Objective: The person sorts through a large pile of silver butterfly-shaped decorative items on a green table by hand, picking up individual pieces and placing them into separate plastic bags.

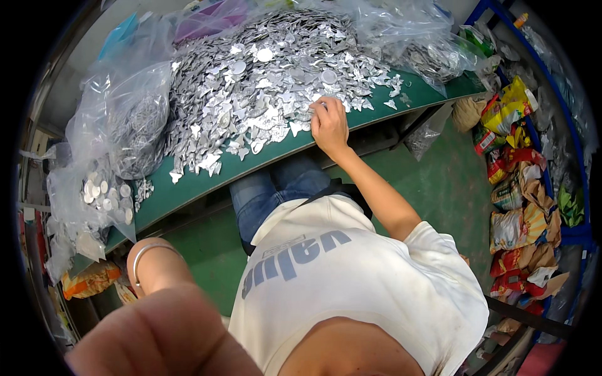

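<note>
A big heap of small flat silver-grey metal pieces (251,88) in irregular shapes, with a few round discs among them, covers the green table (169,194). At the heap's near right edge rests my right hand (330,127), its fingers curled together against the pieces. Whatever lies between those fingertips is hidden. My left hand (157,335) looms large and blurred at the lower left, raised close to the camera and away from the table. A silver bracelet (153,246) circles that wrist. Its fingers cannot be made out.
Clear plastic bags of metal pieces stand at the table's left (139,135) and back right (433,56). Another bag holds round discs (106,197). Blue shelving (542,75) with colourful packages (511,229) lines the right side. Below is a green floor (439,169).
</note>
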`<state>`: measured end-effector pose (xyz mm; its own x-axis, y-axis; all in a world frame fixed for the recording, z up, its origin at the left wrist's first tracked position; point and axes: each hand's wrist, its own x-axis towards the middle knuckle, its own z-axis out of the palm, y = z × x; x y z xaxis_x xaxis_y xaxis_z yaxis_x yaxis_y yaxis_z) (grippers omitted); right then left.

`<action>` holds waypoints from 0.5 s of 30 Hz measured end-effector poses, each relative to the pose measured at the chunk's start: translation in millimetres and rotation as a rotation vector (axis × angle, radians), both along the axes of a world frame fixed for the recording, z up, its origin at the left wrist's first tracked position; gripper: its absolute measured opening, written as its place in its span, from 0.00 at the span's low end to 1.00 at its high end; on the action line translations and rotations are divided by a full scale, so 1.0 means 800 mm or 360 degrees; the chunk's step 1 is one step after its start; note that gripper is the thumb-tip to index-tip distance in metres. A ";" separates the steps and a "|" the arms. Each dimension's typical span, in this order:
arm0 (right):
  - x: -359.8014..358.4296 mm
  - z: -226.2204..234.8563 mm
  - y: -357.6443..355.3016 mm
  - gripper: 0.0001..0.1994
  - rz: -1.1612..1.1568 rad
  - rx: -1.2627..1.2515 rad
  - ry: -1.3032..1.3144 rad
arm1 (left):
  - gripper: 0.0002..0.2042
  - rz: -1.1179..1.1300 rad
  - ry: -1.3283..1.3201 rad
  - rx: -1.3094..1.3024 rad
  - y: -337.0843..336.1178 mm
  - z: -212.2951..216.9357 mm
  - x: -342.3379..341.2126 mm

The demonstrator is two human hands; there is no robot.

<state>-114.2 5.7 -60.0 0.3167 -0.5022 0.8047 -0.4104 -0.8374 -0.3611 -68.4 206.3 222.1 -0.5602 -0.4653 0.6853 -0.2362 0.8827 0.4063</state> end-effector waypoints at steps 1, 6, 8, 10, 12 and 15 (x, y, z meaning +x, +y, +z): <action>0.003 0.000 0.001 0.11 0.0010 -0.0003 -0.0008 | 0.05 0.0016 -0.0007 -0.0017 0.005 0.001 -0.001; -0.004 -0.005 -0.004 0.09 -0.0053 -0.0044 0.0040 | 0.06 0.0012 -0.0008 -0.0097 0.015 -0.012 0.001; 0.013 0.000 0.008 0.08 0.0011 -0.0013 0.0018 | 0.06 0.0093 -0.0064 -0.0119 0.032 -0.006 -0.001; 0.000 -0.004 -0.006 0.07 -0.0053 -0.0047 0.0036 | 0.06 0.0040 -0.0027 -0.0160 0.026 -0.012 0.005; -0.008 -0.003 -0.003 0.07 -0.0055 0.0004 0.0038 | 0.07 0.0071 -0.0008 -0.0201 0.028 -0.015 0.011; -0.002 0.004 -0.004 0.07 0.0090 0.0132 0.0012 | 0.07 0.0187 0.0035 -0.0304 0.038 -0.010 0.026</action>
<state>-115.6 2.8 -57.1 0.3523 -0.5480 0.7587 -0.3663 -0.8267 -0.4270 -47.7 237.0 213.7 -0.4935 -0.3871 0.7788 -0.3348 0.9110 0.2407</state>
